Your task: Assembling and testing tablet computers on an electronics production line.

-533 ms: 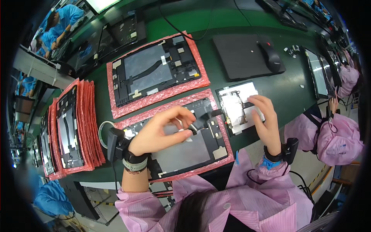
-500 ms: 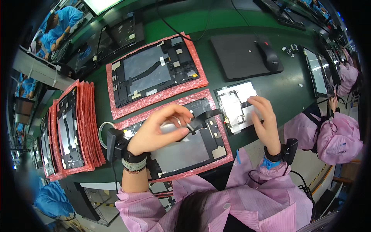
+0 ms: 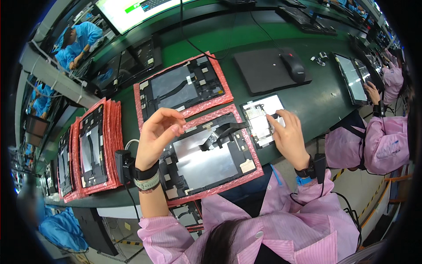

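Note:
A black-framed tablet panel (image 3: 206,165), with a silvery middle, lies on pink bubble wrap just in front of me. A black ribbon cable (image 3: 226,130) arches up from it and runs right to a flat white-and-metal module with a circuit board (image 3: 263,119). My left hand (image 3: 154,138) hovers over the panel's far left part, fingers curled, thumb and forefinger slightly apart with nothing seen between them. At the module's right edge, my right hand (image 3: 289,137) has thumb and fingertips closed around a small black piece that I cannot make out.
Another panel (image 3: 178,90) lies on stacked pink bubble wrap (image 3: 226,90) behind. More wrapped panels (image 3: 92,145) lean at the left. A computer mouse (image 3: 293,68) rests on a black slab (image 3: 252,72) at the back right. A co-worker's hand (image 3: 372,92) touches a panel at far right.
My left hand has let go of the ribbon cable and moved up and left. The cable now arches free. My right hand stays at the module. The view has shifted slightly.

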### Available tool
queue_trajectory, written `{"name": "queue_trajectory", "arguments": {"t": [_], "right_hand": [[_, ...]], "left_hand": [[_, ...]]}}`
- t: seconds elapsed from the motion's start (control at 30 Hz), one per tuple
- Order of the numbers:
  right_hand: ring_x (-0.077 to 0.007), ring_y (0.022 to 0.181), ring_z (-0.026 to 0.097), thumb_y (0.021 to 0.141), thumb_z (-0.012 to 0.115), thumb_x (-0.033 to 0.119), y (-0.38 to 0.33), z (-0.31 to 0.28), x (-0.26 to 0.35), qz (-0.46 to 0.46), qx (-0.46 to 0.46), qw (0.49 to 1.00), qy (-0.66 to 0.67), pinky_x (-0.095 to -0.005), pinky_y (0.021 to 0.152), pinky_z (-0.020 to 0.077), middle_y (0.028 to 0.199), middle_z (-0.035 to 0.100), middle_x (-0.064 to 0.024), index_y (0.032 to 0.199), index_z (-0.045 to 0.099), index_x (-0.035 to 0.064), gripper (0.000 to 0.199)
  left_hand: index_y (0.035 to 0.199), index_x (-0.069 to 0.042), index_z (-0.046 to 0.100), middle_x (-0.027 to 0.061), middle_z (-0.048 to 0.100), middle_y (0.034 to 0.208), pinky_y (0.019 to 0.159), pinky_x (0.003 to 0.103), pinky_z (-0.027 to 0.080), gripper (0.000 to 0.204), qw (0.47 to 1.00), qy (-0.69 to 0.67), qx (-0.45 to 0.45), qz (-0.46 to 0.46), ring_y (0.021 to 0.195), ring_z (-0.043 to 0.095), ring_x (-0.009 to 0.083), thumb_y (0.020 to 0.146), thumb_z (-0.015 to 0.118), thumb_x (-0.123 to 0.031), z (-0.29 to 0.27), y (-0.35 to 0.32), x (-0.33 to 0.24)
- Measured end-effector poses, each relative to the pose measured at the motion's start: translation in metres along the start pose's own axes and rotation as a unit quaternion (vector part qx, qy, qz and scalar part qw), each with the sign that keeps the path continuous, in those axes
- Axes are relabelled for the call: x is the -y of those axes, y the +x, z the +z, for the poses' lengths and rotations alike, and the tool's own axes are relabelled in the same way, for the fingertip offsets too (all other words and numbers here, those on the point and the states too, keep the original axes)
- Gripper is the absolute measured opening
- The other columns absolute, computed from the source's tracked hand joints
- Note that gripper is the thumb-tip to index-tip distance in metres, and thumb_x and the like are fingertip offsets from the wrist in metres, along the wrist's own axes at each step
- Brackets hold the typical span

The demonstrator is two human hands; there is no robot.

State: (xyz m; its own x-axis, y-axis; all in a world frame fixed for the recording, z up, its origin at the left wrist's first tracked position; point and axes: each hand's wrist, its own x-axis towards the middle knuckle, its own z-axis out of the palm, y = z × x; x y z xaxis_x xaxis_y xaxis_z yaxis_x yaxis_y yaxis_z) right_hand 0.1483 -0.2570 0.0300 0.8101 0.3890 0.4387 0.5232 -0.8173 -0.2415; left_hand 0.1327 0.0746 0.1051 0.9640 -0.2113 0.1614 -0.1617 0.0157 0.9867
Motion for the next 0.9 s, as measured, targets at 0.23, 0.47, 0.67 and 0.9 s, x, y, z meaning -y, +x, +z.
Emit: {"name": "queue_trajectory", "arguments": {"t": [0.23,0.47,0.67,0.9], "right_hand": [[-0.0333,0.11,0.045,0.068,0.055,-0.004,0.001,0.002,-0.004,-0.024,0.02,0.999,-0.041,-0.0479,0.098,0.0325,0.113,0.047,-0.0177,0.114,0.056,0.0039,0.046],[-0.0356,0.108,0.049,0.07,0.051,-0.009,-0.016,0.005,0.029,-0.019,-0.132,0.978,0.161,-0.0406,0.091,0.0389,0.119,0.047,-0.0208,0.114,0.053,-0.0016,0.044],[-0.0341,0.112,0.049,0.067,0.06,-0.002,-0.005,0.006,0.112,-0.276,0.108,0.906,0.301,-0.0432,0.094,0.0398,0.117,0.05,-0.0189,0.109,0.056,0.0008,0.043],[-0.0366,0.124,0.037,0.066,0.065,0.005,0.01,0.015,0.118,-0.327,0.228,0.897,0.192,-0.0453,0.102,0.032,0.132,0.038,-0.0223,0.122,0.046,0.0012,0.06]], "left_hand": [[0.099,0.002,0.054,0.0058,0.058,0.087,0.067,0.023,0.043,0.016,0.995,0.019,-0.091,0.023,0.074,0.054,0.0104,0.084,0.054,-0.005,-0.015,-0.047,-0.022],[0.09,0.002,0.054,0.0035,0.055,0.074,0.062,0.022,0.041,0.008,0.946,0.153,-0.28,-0.06,0.069,0.052,0.0094,0.088,0.05,-0.004,-0.002,-0.131,-0.02],[0.097,0.002,0.058,0.0103,0.062,0.093,0.079,0.028,0.043,0.018,0.855,0.412,-0.31,-0.059,0.088,0.058,0.0183,0.079,0.054,0.003,0.022,-0.192,0.025],[0.125,0.0,0.044,0.0132,0.047,0.13,0.106,0.043,0.021,0.051,0.82,0.499,-0.275,-0.055,0.125,0.039,0.0284,0.076,0.057,-0.002,0.055,-0.207,0.055]]}}
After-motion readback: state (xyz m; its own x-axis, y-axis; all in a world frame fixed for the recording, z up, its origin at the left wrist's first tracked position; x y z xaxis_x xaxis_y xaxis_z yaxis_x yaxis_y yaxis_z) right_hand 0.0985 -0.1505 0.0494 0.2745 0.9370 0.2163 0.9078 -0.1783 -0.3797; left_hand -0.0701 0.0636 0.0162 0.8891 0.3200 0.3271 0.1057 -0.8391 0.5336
